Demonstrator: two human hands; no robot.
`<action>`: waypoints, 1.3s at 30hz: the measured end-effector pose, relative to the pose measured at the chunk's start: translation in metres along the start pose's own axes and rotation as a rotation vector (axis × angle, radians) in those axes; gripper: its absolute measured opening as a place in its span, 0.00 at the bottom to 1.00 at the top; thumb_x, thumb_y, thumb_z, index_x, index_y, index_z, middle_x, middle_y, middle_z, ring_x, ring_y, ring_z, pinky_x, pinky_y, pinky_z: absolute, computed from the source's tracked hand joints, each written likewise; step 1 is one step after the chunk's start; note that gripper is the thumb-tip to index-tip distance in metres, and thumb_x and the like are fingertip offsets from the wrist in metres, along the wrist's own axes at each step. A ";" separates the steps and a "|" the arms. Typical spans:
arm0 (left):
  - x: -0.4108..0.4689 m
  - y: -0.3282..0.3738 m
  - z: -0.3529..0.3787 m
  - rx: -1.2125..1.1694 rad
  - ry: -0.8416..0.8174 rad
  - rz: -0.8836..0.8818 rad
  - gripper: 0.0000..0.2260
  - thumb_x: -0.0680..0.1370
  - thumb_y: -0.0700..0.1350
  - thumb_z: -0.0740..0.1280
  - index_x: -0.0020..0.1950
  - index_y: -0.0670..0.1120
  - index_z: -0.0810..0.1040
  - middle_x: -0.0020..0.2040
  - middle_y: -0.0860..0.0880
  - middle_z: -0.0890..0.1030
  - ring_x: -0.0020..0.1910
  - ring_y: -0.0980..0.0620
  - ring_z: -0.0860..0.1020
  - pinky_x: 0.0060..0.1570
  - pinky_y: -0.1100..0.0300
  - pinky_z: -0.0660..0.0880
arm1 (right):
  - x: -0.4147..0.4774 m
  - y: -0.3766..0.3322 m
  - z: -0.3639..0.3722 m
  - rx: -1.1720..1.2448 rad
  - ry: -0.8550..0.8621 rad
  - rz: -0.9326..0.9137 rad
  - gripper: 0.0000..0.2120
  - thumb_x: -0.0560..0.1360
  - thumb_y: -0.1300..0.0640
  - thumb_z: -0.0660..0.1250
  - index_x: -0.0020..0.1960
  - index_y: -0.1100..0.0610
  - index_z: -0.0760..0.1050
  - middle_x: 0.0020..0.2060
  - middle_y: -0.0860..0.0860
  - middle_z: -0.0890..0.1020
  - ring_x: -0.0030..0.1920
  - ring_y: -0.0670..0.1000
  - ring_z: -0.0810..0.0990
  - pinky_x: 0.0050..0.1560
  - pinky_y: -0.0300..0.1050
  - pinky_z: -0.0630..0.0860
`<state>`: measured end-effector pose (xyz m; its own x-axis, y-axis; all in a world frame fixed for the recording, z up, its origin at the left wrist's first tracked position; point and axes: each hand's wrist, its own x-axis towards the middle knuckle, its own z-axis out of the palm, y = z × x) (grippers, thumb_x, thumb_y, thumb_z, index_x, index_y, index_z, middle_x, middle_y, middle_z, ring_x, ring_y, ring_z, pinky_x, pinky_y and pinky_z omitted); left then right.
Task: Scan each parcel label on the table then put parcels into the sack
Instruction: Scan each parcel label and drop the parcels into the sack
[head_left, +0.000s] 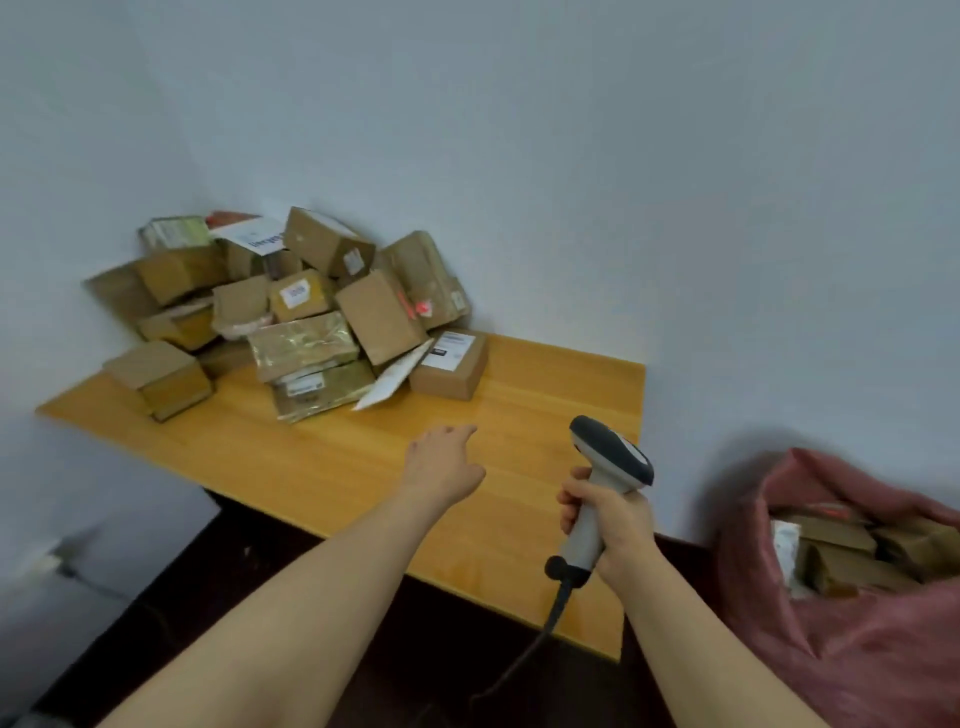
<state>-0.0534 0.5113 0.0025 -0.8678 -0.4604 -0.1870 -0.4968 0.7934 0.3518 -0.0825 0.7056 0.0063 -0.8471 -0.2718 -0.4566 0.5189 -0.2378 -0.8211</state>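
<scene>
**Edges and open room.** Wooden table (519, 400) with back edge along a pale wall and left end in the room corner; near edge and right edge free, dark floor below the near edge. Pile of parcels (291, 306) heaped at the far left of the tabletop, leaning against the walls. Open stretch of wood between the pile and the near edge, widest toward the right end.

**Hands.** Left hand (444, 465) above the open middle of the tabletop, fingers loosely extended toward the pile, released, grasping nothing, apart from the nearest parcel. Right hand (610, 525) over the near right part of the table, fingers clenched round the handle of a grey-and-white scanner (608, 462), head aimed toward the pile. Dark cable (550, 618) hanging from the handle's base past the near edge.

**Sack.** Red sack (841, 654) on the floor right of the table, apart from its right edge, mouth open, brown boxes (852, 551) inside.

**Parcels.** Mostly brown cardboard boxes, tilted at varied angles and stacked on one another; a few in shiny yellowish film (304, 345).
- Small box (449, 366) at the pile's right end, lying flat, white label facing up.
- White envelope (395, 376) just beside it on the left, lower corner on the wood.
- Single box (161, 376) at the pile's left front, near the near edge.
- Label print too blurred for reading.
</scene>
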 end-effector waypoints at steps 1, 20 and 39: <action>0.005 -0.032 -0.018 0.009 0.021 -0.032 0.27 0.77 0.50 0.64 0.76 0.54 0.61 0.73 0.46 0.65 0.71 0.45 0.65 0.68 0.47 0.66 | 0.005 0.008 0.036 0.000 -0.030 0.023 0.05 0.74 0.72 0.66 0.44 0.64 0.74 0.29 0.58 0.77 0.22 0.50 0.74 0.24 0.41 0.73; 0.137 -0.251 -0.154 -0.024 0.182 -0.365 0.29 0.75 0.49 0.67 0.75 0.49 0.62 0.68 0.45 0.70 0.67 0.44 0.68 0.65 0.49 0.69 | 0.131 0.015 0.324 -0.073 -0.296 0.100 0.06 0.71 0.70 0.69 0.43 0.62 0.75 0.29 0.56 0.79 0.25 0.49 0.75 0.28 0.41 0.74; 0.389 -0.296 -0.236 -0.508 0.041 -0.536 0.52 0.67 0.75 0.62 0.77 0.38 0.56 0.72 0.39 0.67 0.68 0.38 0.69 0.66 0.47 0.68 | 0.248 0.019 0.438 -0.016 -0.122 0.105 0.05 0.72 0.69 0.69 0.43 0.63 0.75 0.28 0.56 0.79 0.23 0.49 0.75 0.26 0.40 0.73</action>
<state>-0.2404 0.0036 0.0421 -0.5019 -0.7554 -0.4212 -0.7760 0.1783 0.6050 -0.2328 0.2257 0.0278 -0.7676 -0.4059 -0.4961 0.6011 -0.1873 -0.7769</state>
